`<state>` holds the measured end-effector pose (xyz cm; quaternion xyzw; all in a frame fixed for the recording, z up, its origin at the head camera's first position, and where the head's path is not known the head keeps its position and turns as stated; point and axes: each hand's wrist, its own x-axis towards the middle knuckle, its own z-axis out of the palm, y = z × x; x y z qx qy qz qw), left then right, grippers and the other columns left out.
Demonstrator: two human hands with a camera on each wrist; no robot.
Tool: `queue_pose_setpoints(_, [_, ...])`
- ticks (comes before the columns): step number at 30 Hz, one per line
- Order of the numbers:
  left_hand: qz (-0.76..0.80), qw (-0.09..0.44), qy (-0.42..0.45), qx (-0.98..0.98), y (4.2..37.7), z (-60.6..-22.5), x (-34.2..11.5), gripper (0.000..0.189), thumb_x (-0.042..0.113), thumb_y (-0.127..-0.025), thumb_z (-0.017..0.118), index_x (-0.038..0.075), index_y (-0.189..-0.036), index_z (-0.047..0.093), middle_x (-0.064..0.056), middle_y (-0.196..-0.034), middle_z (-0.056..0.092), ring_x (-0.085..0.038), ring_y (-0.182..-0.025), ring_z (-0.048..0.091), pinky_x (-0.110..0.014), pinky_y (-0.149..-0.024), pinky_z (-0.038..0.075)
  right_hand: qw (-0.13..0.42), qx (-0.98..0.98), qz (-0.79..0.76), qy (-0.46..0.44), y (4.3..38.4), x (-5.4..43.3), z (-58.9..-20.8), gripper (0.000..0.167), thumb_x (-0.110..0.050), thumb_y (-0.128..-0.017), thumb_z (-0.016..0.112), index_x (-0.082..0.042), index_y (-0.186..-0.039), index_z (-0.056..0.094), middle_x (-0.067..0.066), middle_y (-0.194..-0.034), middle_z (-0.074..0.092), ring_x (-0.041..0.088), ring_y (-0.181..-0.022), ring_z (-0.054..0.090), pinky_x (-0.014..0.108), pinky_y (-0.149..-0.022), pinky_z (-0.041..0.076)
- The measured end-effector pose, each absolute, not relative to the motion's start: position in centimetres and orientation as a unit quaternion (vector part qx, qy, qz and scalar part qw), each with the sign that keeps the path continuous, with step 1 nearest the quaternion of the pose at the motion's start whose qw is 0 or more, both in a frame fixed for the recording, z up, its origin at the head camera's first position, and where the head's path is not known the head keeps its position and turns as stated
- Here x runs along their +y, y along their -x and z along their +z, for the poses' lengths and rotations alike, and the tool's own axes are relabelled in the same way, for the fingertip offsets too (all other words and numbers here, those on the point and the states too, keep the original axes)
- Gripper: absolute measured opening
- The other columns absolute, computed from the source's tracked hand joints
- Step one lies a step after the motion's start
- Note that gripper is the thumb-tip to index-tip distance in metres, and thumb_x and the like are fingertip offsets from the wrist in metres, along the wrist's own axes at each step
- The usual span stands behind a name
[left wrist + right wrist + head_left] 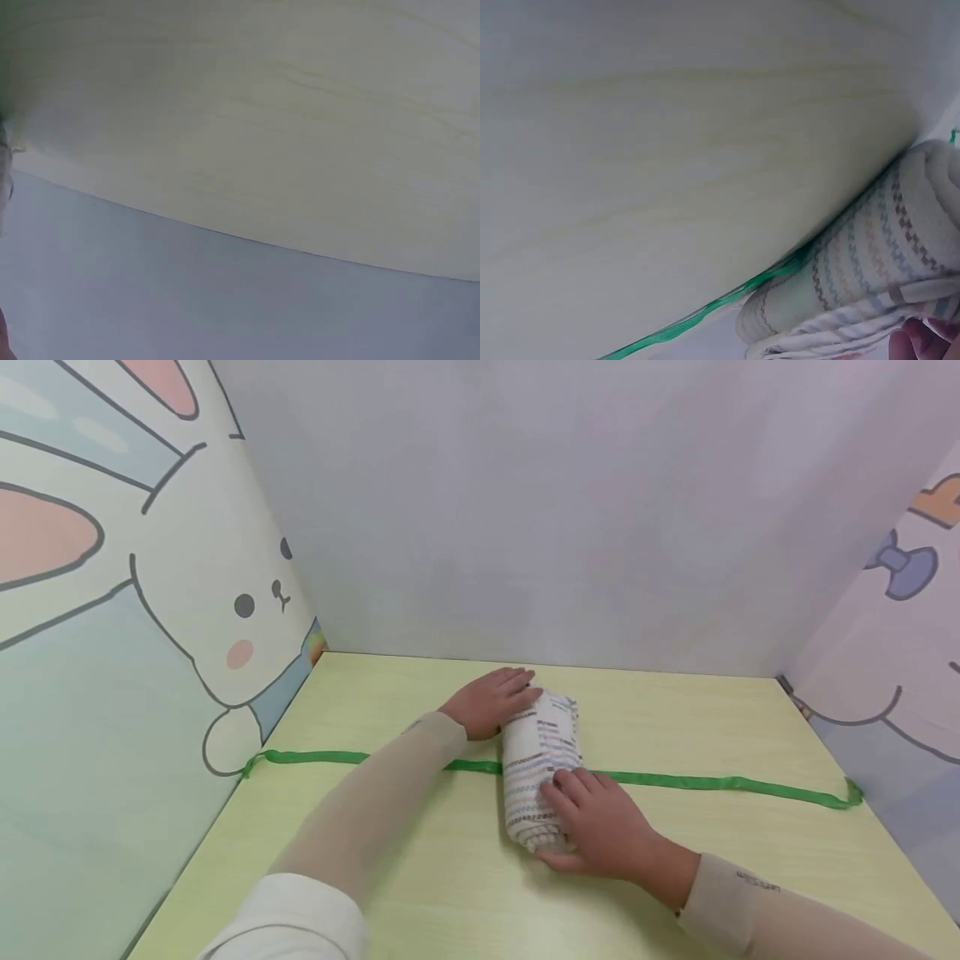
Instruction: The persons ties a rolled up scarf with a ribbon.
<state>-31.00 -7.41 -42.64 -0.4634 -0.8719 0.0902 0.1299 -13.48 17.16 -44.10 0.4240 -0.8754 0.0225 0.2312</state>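
A rolled towel (528,777), white with coloured broken stripes, lies lengthwise across a green ribbon on the table. At its far end my left hand (486,703) rests with fairly straight fingers against the roll. My right hand (611,827) holds the near end, its bent fingers on top and its thumb low at the end. In the right wrist view the towel (870,247) shows its layered edge, with fingertips (922,341) pressed to it. Only a sliver of the towel (4,180) enters the left wrist view. The towel's underside is hidden.
The green ribbon (697,781) runs across the pale yellow table (420,868) from side to side. A plain grey-white wall (525,527) stands behind the table. Side panels with a cartoon rabbit (202,610) and other drawings flank it.
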Motion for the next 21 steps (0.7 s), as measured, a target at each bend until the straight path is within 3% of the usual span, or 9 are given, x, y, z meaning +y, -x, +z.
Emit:
queue_pose_setpoints(4, [0.060, 0.111, 0.387, -0.914, 30.6, -41.8, -8.2, 0.084, 0.019, -0.095, 0.074, 0.018, -0.164, 0.026, -0.008, -0.168, 0.026, -0.024, -0.154, 0.023, -0.036, -0.124, 0.016, 0.211, -0.916, 0.085, -0.330, 14.9, 17.8, -43.1, 0.077, -0.071, -0.094, 0.055, -0.003, -0.130, 0.058, 0.016, -0.119, 0.061, 0.034, -0.103, 0.061, 0.050, -0.082, 0.055])
queue_pose_setpoints(9, [0.020, 0.075, 0.310, -0.948, 29.7, -41.6, -9.3, 0.080, 0.026, -0.094, 0.073, 0.010, -0.161, 0.033, -0.011, -0.161, 0.038, -0.027, -0.148, 0.035, -0.038, -0.121, 0.026, 0.126, -0.960, 0.150, -0.202, 17.0, 19.2, -42.4, 0.063, -0.051, -0.102, 0.058, 0.003, -0.134, 0.053, 0.023, -0.128, 0.058, 0.040, -0.110, 0.060, 0.055, -0.085, 0.054])
queue_pose_setpoints(15, [-0.042, 0.016, 0.262, -0.964, 28.0, -42.3, -10.1, 0.073, 0.034, -0.094, 0.073, 0.010, -0.154, 0.042, -0.009, -0.151, 0.050, -0.027, -0.139, 0.047, -0.041, -0.114, 0.038, 0.027, -0.974, 0.173, -0.145, 18.7, 21.1, -42.5, 0.058, -0.038, -0.102, 0.062, 0.006, -0.138, 0.048, 0.028, -0.136, 0.053, 0.047, -0.118, 0.057, 0.060, -0.091, 0.050])
queue_pose_setpoints(21, [-0.069, -0.018, 0.243, -0.967, 26.3, -42.2, -10.4, 0.068, 0.039, -0.095, 0.071, 0.010, -0.152, 0.046, -0.009, -0.148, 0.052, -0.028, -0.135, 0.050, -0.042, -0.112, 0.041, -0.025, -0.972, 0.193, -0.131, 19.6, 21.9, -42.8, 0.058, -0.033, -0.099, 0.067, 0.004, -0.140, 0.048, 0.028, -0.137, 0.052, 0.047, -0.120, 0.055, 0.062, -0.091, 0.050])
